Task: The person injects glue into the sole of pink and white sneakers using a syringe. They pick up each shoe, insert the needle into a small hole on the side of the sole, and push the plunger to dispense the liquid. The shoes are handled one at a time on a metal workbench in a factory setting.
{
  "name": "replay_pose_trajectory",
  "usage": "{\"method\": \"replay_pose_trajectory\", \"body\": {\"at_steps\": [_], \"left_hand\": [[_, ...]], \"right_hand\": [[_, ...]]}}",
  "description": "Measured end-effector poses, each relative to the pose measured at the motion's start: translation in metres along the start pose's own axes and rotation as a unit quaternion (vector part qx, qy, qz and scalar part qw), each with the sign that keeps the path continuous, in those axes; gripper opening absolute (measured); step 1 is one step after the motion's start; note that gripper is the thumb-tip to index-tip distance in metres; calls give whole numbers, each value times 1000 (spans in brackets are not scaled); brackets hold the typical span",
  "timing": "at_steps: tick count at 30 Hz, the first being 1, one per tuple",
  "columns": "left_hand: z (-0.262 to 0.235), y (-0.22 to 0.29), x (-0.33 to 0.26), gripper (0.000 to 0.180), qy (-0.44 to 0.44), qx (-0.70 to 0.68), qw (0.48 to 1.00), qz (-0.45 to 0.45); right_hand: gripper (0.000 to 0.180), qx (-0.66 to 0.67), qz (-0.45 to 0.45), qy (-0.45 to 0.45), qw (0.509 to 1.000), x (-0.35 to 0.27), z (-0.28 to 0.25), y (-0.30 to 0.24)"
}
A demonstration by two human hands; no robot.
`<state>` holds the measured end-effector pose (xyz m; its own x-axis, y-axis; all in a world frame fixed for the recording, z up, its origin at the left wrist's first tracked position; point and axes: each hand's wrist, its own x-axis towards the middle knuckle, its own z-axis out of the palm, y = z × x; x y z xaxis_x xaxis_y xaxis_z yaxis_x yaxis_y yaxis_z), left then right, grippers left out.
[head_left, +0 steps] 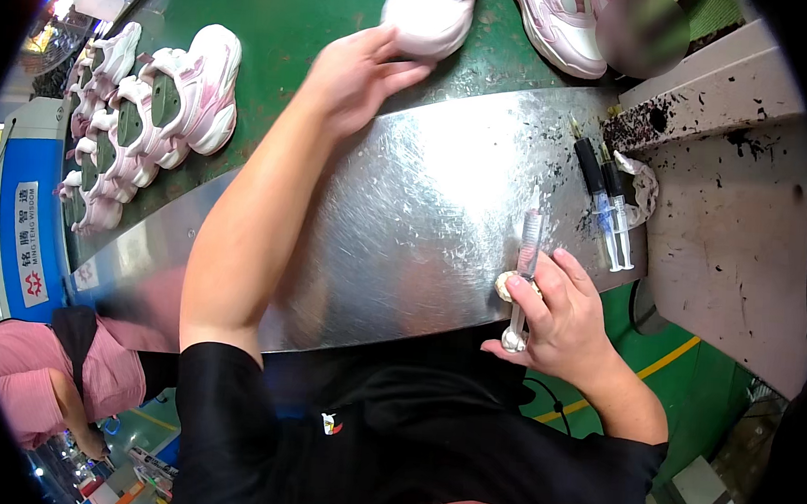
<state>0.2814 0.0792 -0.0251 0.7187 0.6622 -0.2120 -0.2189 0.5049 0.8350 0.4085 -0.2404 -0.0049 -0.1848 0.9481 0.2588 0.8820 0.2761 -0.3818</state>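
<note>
My left hand [359, 78] reaches to the far side, its fingers and thumb at the near end of a white and pink sneaker [429, 18] on the green work surface [298, 5]. Some fingertips are hidden against the sneaker, which is cut off by the top of the view. My right hand [561, 312] is closed around a clear plastic syringe [529, 246], whose tip points away from me over the metal tabletop [395, 233]. Pale, bumpy wrapping [505, 286] surrounds part of the syringe by my thumb.
Two dark-filled syringes [601, 195] lie at the right beside crumpled white tissue [645, 188]. A black-stained pale panel [722, 179] borders them. Another sneaker [565, 31] stands at the far right, with several more [212, 92] lined up left. A person in pink [73, 370] is at lower left.
</note>
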Motion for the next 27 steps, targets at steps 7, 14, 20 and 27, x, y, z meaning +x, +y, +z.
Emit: {"method": "replay_pose_trajectory", "body": {"at_steps": [7,14,20,27], "left_hand": [[-1,18,-94,55,1,196,981,9],[-53,4,-228,44,75,189,977,62],[-19,-22,-250,37,51,212,975,42],[34,-43,-247,28,-38,108,992,-50]], "right_hand": [[79,99,-37,-35,994,21,21,-20],[82,-104,57,-20,993,-30,-19,-2],[99,279,43,-9,959,-1,33,-65],[126,779,86,135,607,9,41,-87]]}}
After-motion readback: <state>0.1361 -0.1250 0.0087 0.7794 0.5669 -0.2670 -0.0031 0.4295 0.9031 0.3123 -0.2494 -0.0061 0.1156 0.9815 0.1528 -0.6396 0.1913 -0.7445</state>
